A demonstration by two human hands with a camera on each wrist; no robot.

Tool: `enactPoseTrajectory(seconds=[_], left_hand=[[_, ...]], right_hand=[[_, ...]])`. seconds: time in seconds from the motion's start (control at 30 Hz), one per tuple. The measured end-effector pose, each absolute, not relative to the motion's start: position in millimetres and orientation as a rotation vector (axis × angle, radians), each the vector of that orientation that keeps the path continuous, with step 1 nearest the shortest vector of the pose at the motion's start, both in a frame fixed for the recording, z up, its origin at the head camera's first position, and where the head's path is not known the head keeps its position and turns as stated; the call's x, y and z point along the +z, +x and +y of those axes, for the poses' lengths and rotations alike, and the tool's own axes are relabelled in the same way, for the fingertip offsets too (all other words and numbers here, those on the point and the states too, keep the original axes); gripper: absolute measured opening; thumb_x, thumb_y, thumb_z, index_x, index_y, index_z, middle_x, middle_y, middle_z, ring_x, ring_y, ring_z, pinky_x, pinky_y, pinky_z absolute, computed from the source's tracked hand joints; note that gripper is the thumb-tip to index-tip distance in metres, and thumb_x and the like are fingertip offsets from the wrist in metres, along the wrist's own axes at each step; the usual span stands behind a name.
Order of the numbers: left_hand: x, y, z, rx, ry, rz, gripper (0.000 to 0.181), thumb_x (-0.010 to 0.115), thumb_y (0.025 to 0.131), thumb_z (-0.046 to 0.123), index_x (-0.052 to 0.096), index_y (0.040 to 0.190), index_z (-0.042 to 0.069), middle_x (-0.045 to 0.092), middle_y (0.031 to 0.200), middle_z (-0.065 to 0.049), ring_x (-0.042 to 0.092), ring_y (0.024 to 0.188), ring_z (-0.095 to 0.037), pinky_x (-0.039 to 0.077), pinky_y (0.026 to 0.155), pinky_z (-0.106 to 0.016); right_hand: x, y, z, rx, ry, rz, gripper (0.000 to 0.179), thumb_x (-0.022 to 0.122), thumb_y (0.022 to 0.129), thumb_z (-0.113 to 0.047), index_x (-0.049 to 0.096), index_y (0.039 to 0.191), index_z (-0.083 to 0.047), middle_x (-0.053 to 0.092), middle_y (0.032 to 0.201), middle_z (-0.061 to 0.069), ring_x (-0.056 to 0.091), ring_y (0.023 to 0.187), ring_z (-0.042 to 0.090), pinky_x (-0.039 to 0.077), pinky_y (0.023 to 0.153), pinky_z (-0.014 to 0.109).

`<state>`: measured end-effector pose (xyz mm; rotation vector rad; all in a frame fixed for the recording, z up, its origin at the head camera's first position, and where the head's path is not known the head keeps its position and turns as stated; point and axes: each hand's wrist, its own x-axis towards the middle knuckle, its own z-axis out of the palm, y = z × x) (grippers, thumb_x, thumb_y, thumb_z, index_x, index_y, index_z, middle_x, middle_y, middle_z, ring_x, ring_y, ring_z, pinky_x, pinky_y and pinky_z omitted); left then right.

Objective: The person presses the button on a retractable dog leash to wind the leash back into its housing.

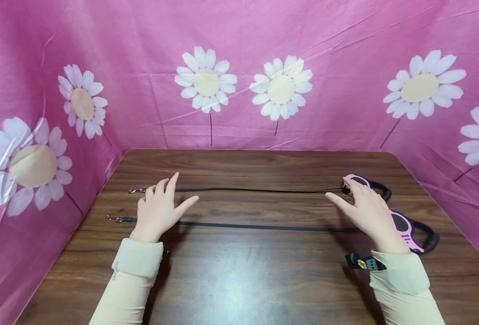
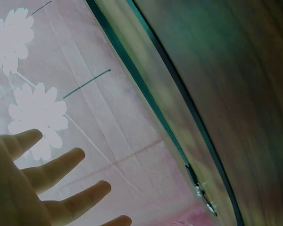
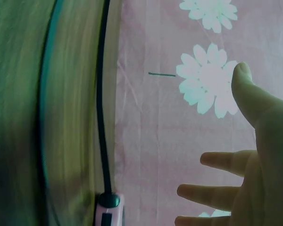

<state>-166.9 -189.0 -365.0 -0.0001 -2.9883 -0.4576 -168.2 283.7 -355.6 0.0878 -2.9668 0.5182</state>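
Two retractable dog leashes lie stretched sideways across the wooden table. The far leash (image 1: 239,189) runs from a metal clip (image 1: 133,190) on the left to a pink and black handle (image 1: 381,189) on the right. Nearer to me, the second leash (image 1: 255,226) has its clip (image 1: 113,218) at the left and its pink and black handle (image 1: 428,237) at the right. My left hand (image 1: 158,212) hovers over the straps near the clips, fingers spread, holding nothing. Fingers extended, my right hand (image 1: 369,212) is above the handle end, partly hiding both handles; it holds nothing.
The brown wooden table (image 1: 231,280) reaches back to a pink cloth backdrop (image 1: 239,126) printed with white daisies, which also hangs along both sides. A black band (image 1: 365,262) shows at my right wrist.
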Motion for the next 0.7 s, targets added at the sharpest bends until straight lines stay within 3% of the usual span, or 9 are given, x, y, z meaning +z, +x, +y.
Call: enactPoseTrajectory(seconds=[0.23,0.4,0.7], left_hand=[[-365,-166,-197,-0.490,0.015,-3.036,0.095,0.042,0.087,0.080,0.023,0.157,0.019,0.039,0.150,-0.022,0.041,0.126,-0.053,0.041,0.088,-0.068],[-368,-168,-202,-0.511,0.019,-3.051,0.096,0.044,0.087,0.078,0.026,0.156,0.014,0.039,0.150,-0.024,0.040,0.126,-0.053,0.040,0.090,-0.069],[-369,-168,-218,-0.517,0.036,-3.114,0.091,0.044,0.089,0.077,0.045,0.145,0.005,0.042,0.148,-0.025,0.038,0.127,-0.054,0.038,0.093,-0.070]], right_hand=[[-357,-164,297,0.528,0.036,-3.020,0.085,0.049,0.094,-0.065,0.042,0.146,0.002,0.049,0.137,0.036,0.047,0.125,0.056,0.039,0.094,0.069],[-353,-162,310,0.569,-0.054,-3.098,0.088,0.045,0.094,-0.068,0.036,0.149,0.001,0.043,0.141,0.039,0.044,0.124,0.061,0.039,0.090,0.072],[-349,-160,329,0.720,-0.119,-3.186,0.087,0.040,0.096,-0.068,0.031,0.152,-0.002,0.038,0.145,0.039,0.036,0.130,0.061,0.036,0.093,0.071]])
